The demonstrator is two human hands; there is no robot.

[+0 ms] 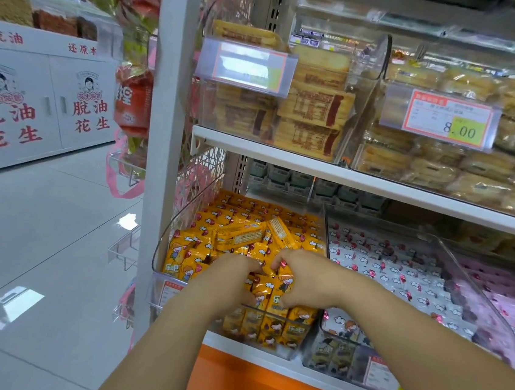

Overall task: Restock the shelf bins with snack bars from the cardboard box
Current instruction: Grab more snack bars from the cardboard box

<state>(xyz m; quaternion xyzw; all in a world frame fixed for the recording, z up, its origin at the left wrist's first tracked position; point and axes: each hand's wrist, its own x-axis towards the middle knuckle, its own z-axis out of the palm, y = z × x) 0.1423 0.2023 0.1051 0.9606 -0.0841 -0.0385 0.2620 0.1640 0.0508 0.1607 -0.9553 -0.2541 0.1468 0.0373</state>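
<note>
glossy yellow cartoon-printed bars (239, 237) heaped in clear bin (162, 242), lower centre; left hand (235, 275), right hand (301, 279) curled round some.

The clear plastic bin (162, 242) heaped with yellow-wrapped snack bars (247, 219) is open from above and in front. The white shelf board (285, 161) caps the headroom; the white upright post (158, 184) and a clear divider wall (325, 233) close both sides.

Bright, even shop light; glare patches on the floor (21, 300); upper shelves (395, 15) blur, edges bend from the wide lens.
</note>
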